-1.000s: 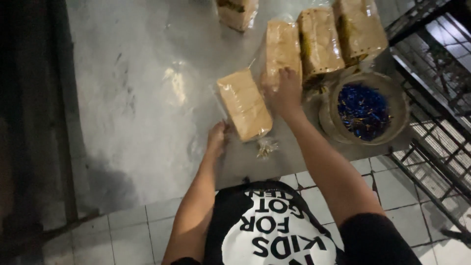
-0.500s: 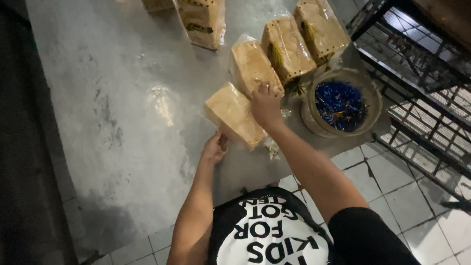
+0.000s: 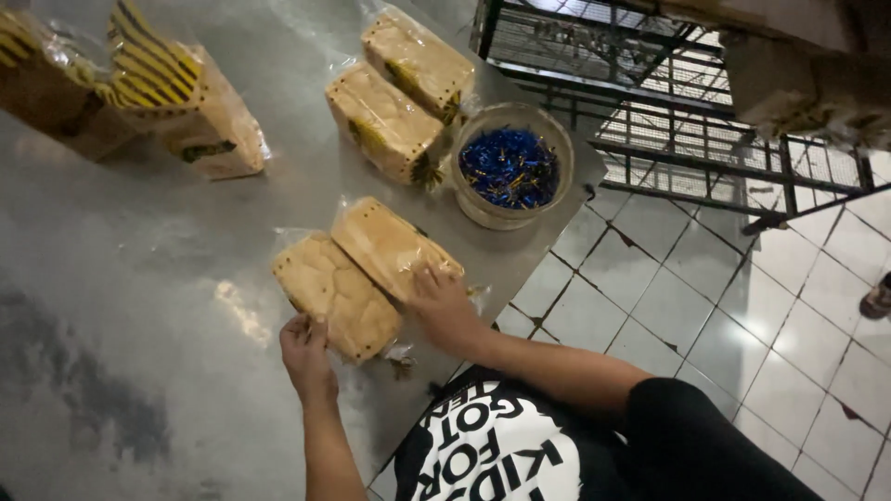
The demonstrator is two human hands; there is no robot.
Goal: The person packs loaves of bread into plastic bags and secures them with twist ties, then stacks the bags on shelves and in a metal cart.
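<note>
Head view: left fingers [image 3: 306, 336] pinch one crinkly plastic-bagged loaf [image 3: 336, 295]; right fingers [image 3: 429, 278] press flat on another [image 3: 390, 246].

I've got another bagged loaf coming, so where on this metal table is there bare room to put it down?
The widest bare patch of the metal table lies left of the left hand, below the striped bag. It is crowded on the right: two loaves under the hands, two more loaves and the tub of blue clips.
</note>
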